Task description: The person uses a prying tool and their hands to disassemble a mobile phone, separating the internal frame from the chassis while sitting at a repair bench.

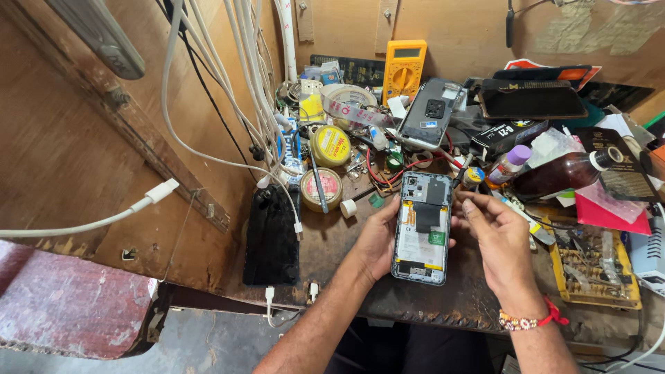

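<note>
Around opened phone (pixel 422 228): tins (pixel 330 145), bottle (pixel 561 173).

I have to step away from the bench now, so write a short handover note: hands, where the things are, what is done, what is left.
Left hand: cradles the opened phone from its left edge, over the bench.
Right hand: fingertips at the phone's upper right edge; whether they pinch a small part is too small to tell.
Things: back cover lies behind, among the clutter; screwdriver bit set to the right; dark phone on the left.
Done: phone's back is off, insides exposed.
Left: phone not yet closed.
</note>
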